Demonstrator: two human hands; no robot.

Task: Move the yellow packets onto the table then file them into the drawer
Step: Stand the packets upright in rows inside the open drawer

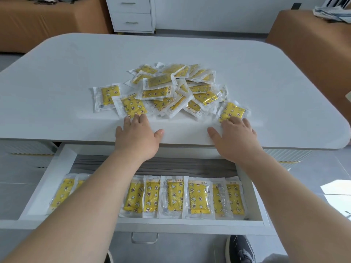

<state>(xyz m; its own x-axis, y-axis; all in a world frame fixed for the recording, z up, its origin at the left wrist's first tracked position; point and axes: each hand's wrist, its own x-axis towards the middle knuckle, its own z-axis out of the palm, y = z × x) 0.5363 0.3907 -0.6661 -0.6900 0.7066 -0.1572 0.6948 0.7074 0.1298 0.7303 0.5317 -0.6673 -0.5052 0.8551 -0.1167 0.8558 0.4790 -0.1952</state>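
Neither hand grasps anything: the left hand (139, 134) lies flat, straight fingertips pressing a yellow packet (133, 106) just beyond them, and the right hand (237, 136) presses the outlying packet (232, 111) likewise, with the pile (176, 88) further out between them on the table (76, 73). Pulled under flat fingers alone, the slick sleeves could slip free, or the left one could drag touching neighbours over the edge into the open drawer (47, 177) beneath the wrists, upsetting the filed row (174, 196) there. Star, moon and flower prints show, but the lettering on the clear margins is too small to read.
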